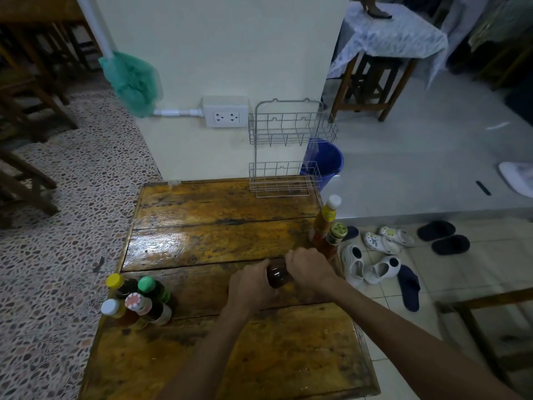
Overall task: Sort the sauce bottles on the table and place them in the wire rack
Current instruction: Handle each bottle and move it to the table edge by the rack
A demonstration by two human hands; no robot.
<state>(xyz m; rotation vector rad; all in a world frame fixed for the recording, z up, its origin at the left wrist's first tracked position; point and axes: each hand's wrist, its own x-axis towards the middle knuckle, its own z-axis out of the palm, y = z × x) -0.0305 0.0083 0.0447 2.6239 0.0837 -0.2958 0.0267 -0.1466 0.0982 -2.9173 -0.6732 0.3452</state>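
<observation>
Both my hands hold one dark brown bottle (pixel 277 275) over the middle of the wooden table (pixel 219 215). My left hand (pixel 251 287) grips its near end and my right hand (pixel 310 274) wraps the other end. Several sauce bottles (pixel 135 301) with yellow, green, white and patterned caps stand grouped at the table's left edge. Two more stand at the right edge: a tall orange one with a white cap (pixel 325 222) and a red one with a gold cap (pixel 334 241). The two-tier wire rack (pixel 285 148) stands empty at the table's far edge against the wall.
A wall socket (pixel 226 112) sits left of the rack, and a blue bucket (pixel 326 161) stands behind it on the floor. Shoes and sandals (pixel 380 255) lie right of the table. Wooden chairs (pixel 26 111) stand at the far left.
</observation>
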